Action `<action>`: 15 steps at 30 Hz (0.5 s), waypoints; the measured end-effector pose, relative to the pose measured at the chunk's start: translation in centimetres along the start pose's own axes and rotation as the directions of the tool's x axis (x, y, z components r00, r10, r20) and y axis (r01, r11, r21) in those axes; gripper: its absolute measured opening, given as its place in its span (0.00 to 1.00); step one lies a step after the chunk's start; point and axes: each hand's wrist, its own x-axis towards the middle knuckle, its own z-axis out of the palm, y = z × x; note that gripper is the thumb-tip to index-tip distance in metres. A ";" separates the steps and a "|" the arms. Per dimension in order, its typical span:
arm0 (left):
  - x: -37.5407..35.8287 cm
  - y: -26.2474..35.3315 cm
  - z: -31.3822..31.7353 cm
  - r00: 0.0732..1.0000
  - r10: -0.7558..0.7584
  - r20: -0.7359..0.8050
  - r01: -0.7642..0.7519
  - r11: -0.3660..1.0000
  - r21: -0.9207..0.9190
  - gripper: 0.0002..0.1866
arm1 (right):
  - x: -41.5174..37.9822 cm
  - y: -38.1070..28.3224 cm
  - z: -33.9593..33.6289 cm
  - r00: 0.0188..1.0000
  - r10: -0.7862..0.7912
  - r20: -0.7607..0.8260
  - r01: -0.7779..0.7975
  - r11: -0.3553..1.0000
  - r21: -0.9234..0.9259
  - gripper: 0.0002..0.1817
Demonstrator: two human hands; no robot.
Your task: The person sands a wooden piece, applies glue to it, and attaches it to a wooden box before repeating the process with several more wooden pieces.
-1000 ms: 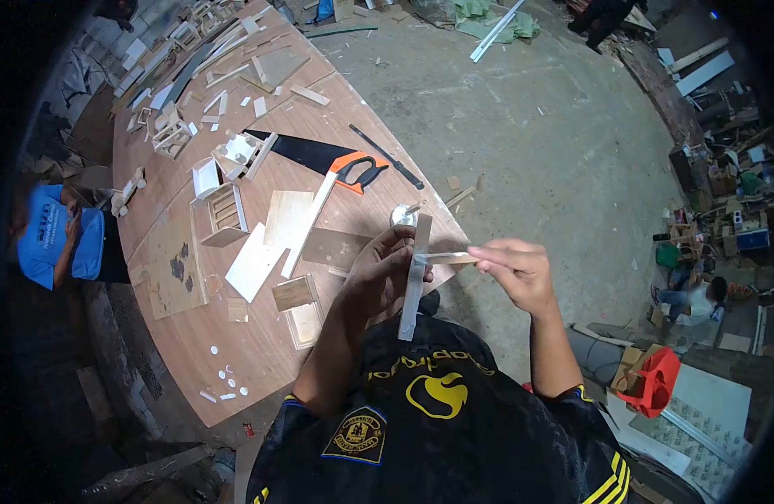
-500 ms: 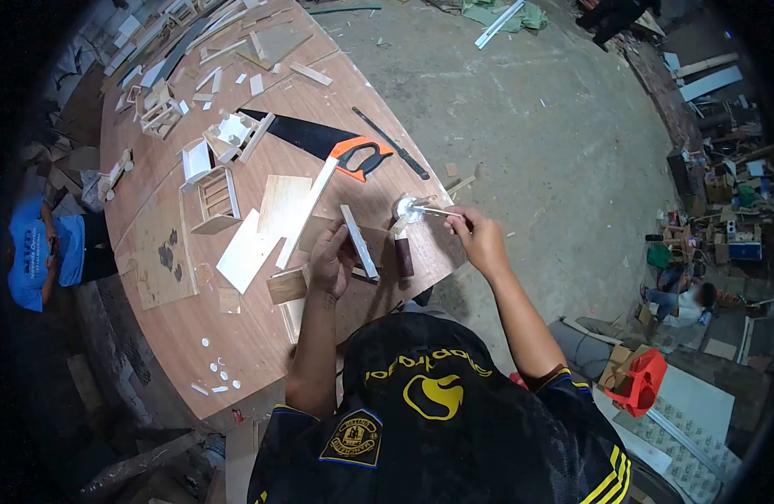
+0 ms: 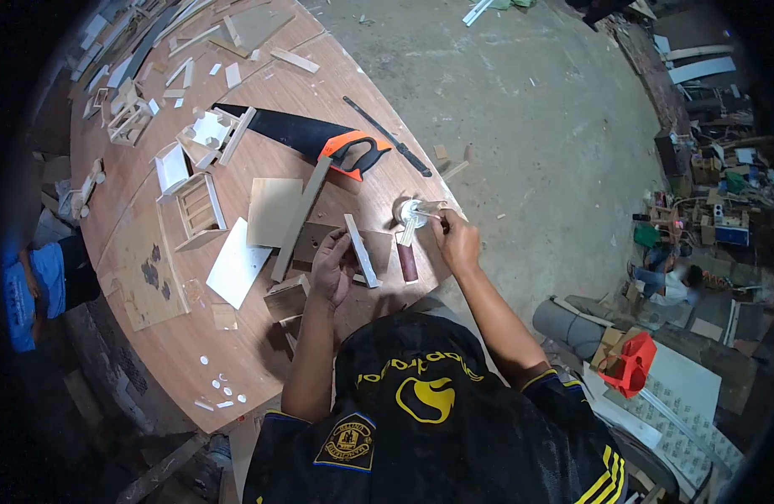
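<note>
My left hand (image 3: 331, 267) is closed around a small wooden piece (image 3: 362, 252), which stands tilted with a pale long edge facing up. In a pinch, my right hand (image 3: 458, 242) grips a thin stick (image 3: 431, 213) whose far end reaches into a small round container of white stuff (image 3: 410, 210), probably glue. Just below the container lies a dark red cylinder (image 3: 407, 262), close to the table corner. Beside my left hand are a long wooden strip (image 3: 301, 220) and stacked wood blocks (image 3: 288, 296).
A handsaw (image 3: 320, 143) with an orange-black handle and a thin dark file-like tool (image 3: 387, 136) lie on the table (image 3: 173, 353). Small wooden models (image 3: 201, 210) and offcuts sit at the left. One person (image 3: 39, 290) stands left; another (image 3: 677, 281) is low at the right.
My right hand has moved in closer to the container, with the stick reaching into it. My left hand keeps hold of the wooden piece. The view has shifted slightly.
</note>
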 end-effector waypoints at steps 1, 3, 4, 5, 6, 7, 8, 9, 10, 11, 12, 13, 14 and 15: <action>0.2 0.1 -0.2 1.000 -0.014 -0.009 0.014 1.000 -0.003 0.11 | -0.1 -0.1 0.3 1.000 -0.007 -0.001 0.007 1.000 0.023 0.08; 0.6 0.3 -0.7 0.999 -0.036 -0.020 0.035 0.999 -0.007 0.11 | -0.2 -0.1 1.1 1.000 -0.006 -0.001 0.006 0.999 0.042 0.08; 0.7 0.3 -0.8 0.999 -0.041 -0.024 0.041 0.999 -0.009 0.11 | -0.3 -0.2 1.5 0.999 -0.040 -0.014 0.041 0.998 0.038 0.08; 0.8 0.3 -1.0 0.998 -0.047 -0.031 0.047 0.999 -0.012 0.11 | -0.4 -0.2 1.9 0.997 -0.075 -0.024 0.075 0.997 0.033 0.08; 0.8 0.3 -1.2 0.998 -0.054 -0.036 0.053 0.998 -0.016 0.11 | -0.4 -0.2 2.2 0.997 -0.070 -0.018 0.070 0.997 0.029 0.08; 0.8 0.4 -1.4 0.997 -0.059 -0.044 0.059 0.998 -0.010 0.11 | -0.4 -0.3 2.5 0.992 -0.118 -0.038 0.117 0.993 -0.021 0.08; 0.8 0.5 -1.5 0.997 -0.063 -0.051 0.063 0.998 -0.004 0.11 | -0.3 -0.4 2.7 0.984 -0.168 -0.057 0.164 0.984 -0.072 0.08; 0.8 0.6 -1.7 0.996 -0.067 -0.054 0.066 0.998 -0.008 0.11 | -0.3 -0.5 2.9 0.985 -0.167 -0.053 0.162 0.984 -0.075 0.08; 0.7 0.6 -1.9 0.997 -0.072 -0.019 0.072 0.997 -0.012 0.11 | -0.2 -0.9 2.8 0.987 -0.150 -0.060 0.147 0.987 -0.061 0.08; 0.7 0.7 -2.0 0.997 -0.075 0.017 0.076 0.997 -0.015 0.11 | -0.2 -1.1 2.7 0.989 -0.135 -0.068 0.132 0.990 -0.045 0.08; 0.7 0.8 -2.1 0.997 -0.075 0.017 0.076 0.997 -0.016 0.11 | -0.1 -1.2 2.8 0.989 -0.135 -0.068 0.132 0.990 -0.046 0.08; 0.6 0.9 -2.0 0.997 -0.076 0.007 0.076 0.997 -0.015 0.11 | -0.1 -1.2 2.8 0.991 -0.115 -0.071 0.113 0.993 -0.038 0.08; 0.6 0.9 -1.8 0.997 -0.077 -0.003 0.077 0.997 -0.014 0.11 | -0.1 -1.2 2.7 0.993 -0.095 -0.075 0.093 0.995 -0.030 0.08; 0.6 0.9 -1.7 0.997 -0.078 -0.003 0.078 0.997 -0.013 0.11 | -0.2 -1.2 2.6 0.993 -0.094 -0.076 0.092 0.995 -0.029 0.08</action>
